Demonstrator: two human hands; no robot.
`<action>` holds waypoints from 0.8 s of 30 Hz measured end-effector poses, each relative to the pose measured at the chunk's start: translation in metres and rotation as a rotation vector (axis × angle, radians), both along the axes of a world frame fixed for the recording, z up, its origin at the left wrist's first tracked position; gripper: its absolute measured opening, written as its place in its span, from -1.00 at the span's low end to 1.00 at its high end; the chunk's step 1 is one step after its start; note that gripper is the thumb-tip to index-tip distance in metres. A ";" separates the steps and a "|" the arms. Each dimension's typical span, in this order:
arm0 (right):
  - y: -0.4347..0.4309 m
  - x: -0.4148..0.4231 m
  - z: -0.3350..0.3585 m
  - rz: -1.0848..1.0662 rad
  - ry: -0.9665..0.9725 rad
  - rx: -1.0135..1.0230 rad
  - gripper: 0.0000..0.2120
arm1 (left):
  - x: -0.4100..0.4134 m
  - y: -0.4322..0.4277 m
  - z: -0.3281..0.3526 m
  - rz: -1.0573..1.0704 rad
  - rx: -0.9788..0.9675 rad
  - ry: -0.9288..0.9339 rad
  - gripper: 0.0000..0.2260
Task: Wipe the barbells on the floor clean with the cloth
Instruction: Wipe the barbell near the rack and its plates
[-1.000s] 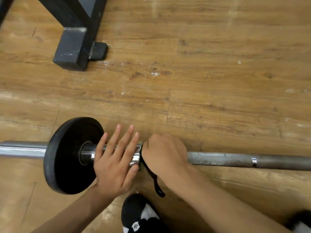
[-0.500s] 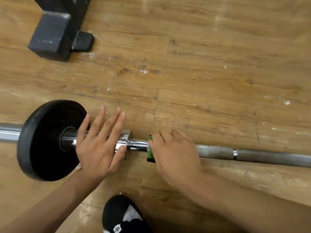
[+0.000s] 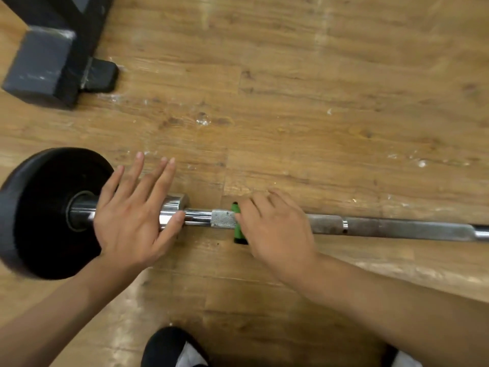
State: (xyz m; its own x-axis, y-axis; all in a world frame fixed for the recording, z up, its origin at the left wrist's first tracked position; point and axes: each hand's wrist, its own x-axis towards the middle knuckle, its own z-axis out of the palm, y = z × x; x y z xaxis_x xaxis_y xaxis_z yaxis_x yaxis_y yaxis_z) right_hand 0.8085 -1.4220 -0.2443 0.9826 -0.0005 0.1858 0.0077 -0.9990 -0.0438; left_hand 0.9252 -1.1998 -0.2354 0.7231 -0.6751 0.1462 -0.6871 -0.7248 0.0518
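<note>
A steel barbell (image 3: 391, 229) lies across the wooden floor, with a black weight plate (image 3: 39, 213) on its left sleeve. My left hand (image 3: 132, 215) rests flat on the chrome sleeve beside the plate, fingers spread. My right hand (image 3: 275, 226) is wrapped over the shaft to the right of the collar, pressing a green cloth (image 3: 238, 223) around the bar. Only the cloth's left edge shows past my fingers. A short knurled stretch of shaft is bare between my two hands.
A dark metal rack foot (image 3: 50, 59) stands on the floor at the upper left. My black-and-white shoe (image 3: 172, 348) is at the bottom centre, and another shoe shows at the bottom right. White scuff marks dot the floor (image 3: 317, 102) beyond the bar.
My right hand has slid the cloth to the right along the shaft, away from the collar, baring more of the bar. My left hand has stayed on the sleeve.
</note>
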 end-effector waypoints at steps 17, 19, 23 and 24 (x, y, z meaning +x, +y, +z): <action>0.065 0.074 0.038 -0.049 -0.159 0.367 -0.62 | 0.050 0.017 0.074 0.005 0.058 -0.053 -0.39; 0.096 0.081 0.038 -0.073 -0.089 0.373 -0.66 | 0.060 0.045 0.086 0.031 0.113 -0.094 -0.39; 0.106 0.103 0.043 -0.101 0.119 0.336 -0.96 | 0.067 0.081 0.073 0.094 0.093 -0.022 -0.34; 0.102 0.119 0.048 -0.132 0.205 0.390 -0.87 | 0.069 0.080 0.069 0.088 0.055 -0.003 -0.34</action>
State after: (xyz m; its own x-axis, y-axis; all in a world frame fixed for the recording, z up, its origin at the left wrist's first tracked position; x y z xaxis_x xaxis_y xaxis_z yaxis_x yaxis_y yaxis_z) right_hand 0.9272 -1.3196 -0.1966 0.9859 -0.1594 -0.0517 -0.1666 -0.8993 -0.4042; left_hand 0.9938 -1.1196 -0.1668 0.7796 -0.6159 0.1132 -0.6206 -0.7841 0.0080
